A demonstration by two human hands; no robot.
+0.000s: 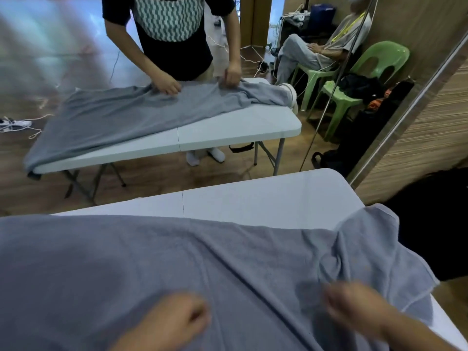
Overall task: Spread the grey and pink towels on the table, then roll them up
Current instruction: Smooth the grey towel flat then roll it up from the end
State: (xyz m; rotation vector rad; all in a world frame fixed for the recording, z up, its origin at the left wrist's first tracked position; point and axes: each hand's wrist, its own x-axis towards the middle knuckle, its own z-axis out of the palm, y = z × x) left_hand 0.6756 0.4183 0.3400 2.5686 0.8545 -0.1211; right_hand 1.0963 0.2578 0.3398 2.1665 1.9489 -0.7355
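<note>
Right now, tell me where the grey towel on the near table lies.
In the head view, the grey towel covers the near white table from its left side across, bunched at the right edge, under both hands: left hand, right hand.

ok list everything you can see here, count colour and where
towel: 1, grey, spread over near table, creased at right
near table: 1, white, foreground
far table: 1, white, behind
far towel: 1, grey, on far table
standing person: 1, dark top, behind far table, hands on far towel
seated person: 1, grey clothes, upper right
chairs: 2, green, right of far table
left hand: 1, on towel, fingers curled
right hand: 1, blurred, on towel
</note>
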